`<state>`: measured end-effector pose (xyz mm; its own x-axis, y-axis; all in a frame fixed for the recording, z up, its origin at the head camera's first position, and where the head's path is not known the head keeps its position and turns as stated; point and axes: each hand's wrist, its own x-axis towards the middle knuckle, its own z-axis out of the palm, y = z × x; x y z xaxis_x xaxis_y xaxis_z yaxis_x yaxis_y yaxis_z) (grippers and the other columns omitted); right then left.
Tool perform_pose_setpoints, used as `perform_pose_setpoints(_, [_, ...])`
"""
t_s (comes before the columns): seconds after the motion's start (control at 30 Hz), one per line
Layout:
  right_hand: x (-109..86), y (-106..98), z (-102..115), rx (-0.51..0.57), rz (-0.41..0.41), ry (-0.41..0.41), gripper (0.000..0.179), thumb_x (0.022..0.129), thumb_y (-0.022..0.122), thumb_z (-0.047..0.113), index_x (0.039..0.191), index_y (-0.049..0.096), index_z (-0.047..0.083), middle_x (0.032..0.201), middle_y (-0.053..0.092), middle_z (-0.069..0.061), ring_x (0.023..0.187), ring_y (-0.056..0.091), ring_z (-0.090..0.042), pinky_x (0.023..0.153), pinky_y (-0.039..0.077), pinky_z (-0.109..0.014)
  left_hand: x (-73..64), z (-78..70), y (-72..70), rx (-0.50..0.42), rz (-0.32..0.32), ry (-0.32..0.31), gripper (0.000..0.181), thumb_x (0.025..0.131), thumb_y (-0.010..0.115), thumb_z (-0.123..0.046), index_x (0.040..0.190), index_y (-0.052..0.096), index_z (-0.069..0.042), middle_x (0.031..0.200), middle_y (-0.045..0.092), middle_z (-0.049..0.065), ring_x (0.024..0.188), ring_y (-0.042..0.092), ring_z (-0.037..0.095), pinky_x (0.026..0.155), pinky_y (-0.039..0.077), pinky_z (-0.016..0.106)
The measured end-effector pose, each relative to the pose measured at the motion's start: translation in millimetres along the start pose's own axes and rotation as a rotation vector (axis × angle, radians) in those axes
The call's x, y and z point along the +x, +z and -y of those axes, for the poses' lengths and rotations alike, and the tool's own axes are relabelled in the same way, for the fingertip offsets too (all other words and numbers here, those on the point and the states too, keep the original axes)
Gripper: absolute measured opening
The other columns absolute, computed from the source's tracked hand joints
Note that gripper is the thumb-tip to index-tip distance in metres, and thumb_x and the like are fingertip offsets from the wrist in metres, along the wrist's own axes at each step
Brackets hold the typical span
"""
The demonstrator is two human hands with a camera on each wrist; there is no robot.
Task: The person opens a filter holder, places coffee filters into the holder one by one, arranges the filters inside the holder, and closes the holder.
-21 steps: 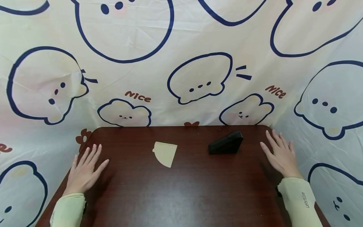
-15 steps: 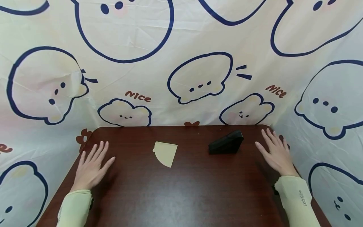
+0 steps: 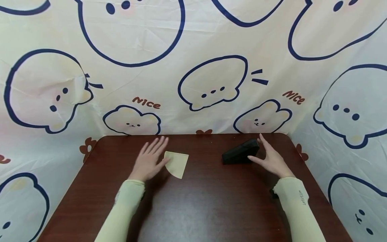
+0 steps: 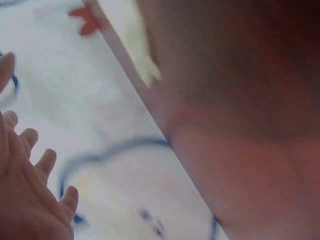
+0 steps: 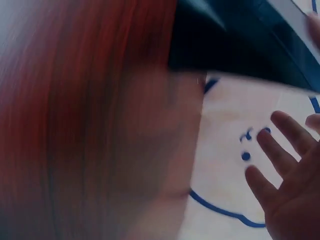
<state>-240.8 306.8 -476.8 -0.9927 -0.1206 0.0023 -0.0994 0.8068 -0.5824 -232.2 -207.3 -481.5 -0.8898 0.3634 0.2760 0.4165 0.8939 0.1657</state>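
A black wedge-shaped case point(image 3: 240, 153) lies toward the back right of the table. My right hand point(image 3: 273, 162) is at its right end, thumb and fingers spread apart on either side of that end. The case point(image 5: 225, 45) also fills the top of the right wrist view, with the fingers point(image 5: 270, 145) extended beyond it. Left of centre lies a flat, pale yellow, fan-shaped piece point(image 3: 178, 165) with one curved edge. My left hand point(image 3: 148, 161) hovers at its left side, fingers straight, the thumb overlapping its left edge and hiding the small tab there.
The dark brown wooden table point(image 3: 211, 208) has rounded back corners. Behind it and on both sides hangs a white curtain point(image 3: 169, 84) printed with blue-outlined cartoon animals.
From the table's left side my left hand has moved inward to the yellow piece. My right hand has moved left to the black case. Both objects have stayed in place.
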Motion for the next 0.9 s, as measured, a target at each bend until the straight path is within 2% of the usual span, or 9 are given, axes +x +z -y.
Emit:
perform_pose_setpoints(0.1, [9.8,9,3,0.089,0.032,0.007,0.120,0.087,0.076,0.063,0.167,-0.006,0.026,0.172,0.016,-0.022,0.150,0.028,-0.053,0.113,0.032,-0.074,23.6,-31.0,9.2,-0.012,0.021,0.075,0.077,0.104,0.056,-0.050,0.167,0.020,-0.025,0.172,0.024,0.000,0.160,0.022,0.026,0.129,0.016,0.053])
perform_pose_setpoints(0.2, [17.6,17,6,0.153,0.039,0.002,0.116,0.088,0.081,0.050,0.168,0.003,0.021,0.169,0.021,-0.025,0.146,0.037,-0.051,0.112,0.037,-0.071,44.6,-62.2,17.1,-0.033,0.063,0.137,0.076,0.106,0.051,-0.052,0.167,0.012,-0.031,0.173,0.022,-0.004,0.159,0.023,0.022,0.129,0.020,0.050])
perform_pose_setpoints(0.3, [24.3,24,9,0.191,0.037,-0.023,0.103,0.089,0.083,0.038,0.165,0.018,0.014,0.160,0.038,-0.025,0.137,0.046,-0.045,0.112,0.039,-0.068,61.7,-91.0,24.8,-0.063,0.091,0.207,0.074,0.106,0.050,-0.053,0.167,0.012,-0.033,0.172,0.025,-0.004,0.157,0.029,0.021,0.126,0.028,0.050])
perform_pose_setpoints(0.47, [31.5,34,17,0.178,0.043,-0.063,0.076,0.089,0.084,0.031,0.150,0.044,0.009,0.143,0.057,-0.019,0.128,0.055,-0.039,0.111,0.043,-0.063,83.0,-131.8,33.3,-0.119,0.153,0.277,0.074,0.106,0.050,-0.054,0.167,0.012,-0.036,0.171,0.027,-0.008,0.153,0.037,0.022,0.122,0.035,0.051])
perform_pose_setpoints(0.63, [36.2,40,26,0.157,0.073,-0.110,0.055,0.090,0.084,0.027,0.137,0.059,0.013,0.132,0.067,-0.012,0.119,0.063,-0.032,0.106,0.050,-0.057,99.0,-160.1,41.2,-0.155,0.194,0.292,0.076,0.105,0.052,-0.054,0.167,0.010,-0.038,0.169,0.031,-0.010,0.149,0.043,0.022,0.121,0.038,0.046])
perform_pose_setpoints(0.9, [39.7,40,33,0.136,0.121,-0.126,0.063,0.091,0.082,0.023,0.146,0.054,0.011,0.140,0.064,-0.015,0.127,0.062,-0.035,0.108,0.048,-0.058,122.3,-190.3,50.3,-0.202,0.190,0.312,0.077,0.105,0.060,-0.042,0.167,0.014,-0.037,0.162,0.045,-0.003,0.142,0.052,0.022,0.115,0.047,0.042])
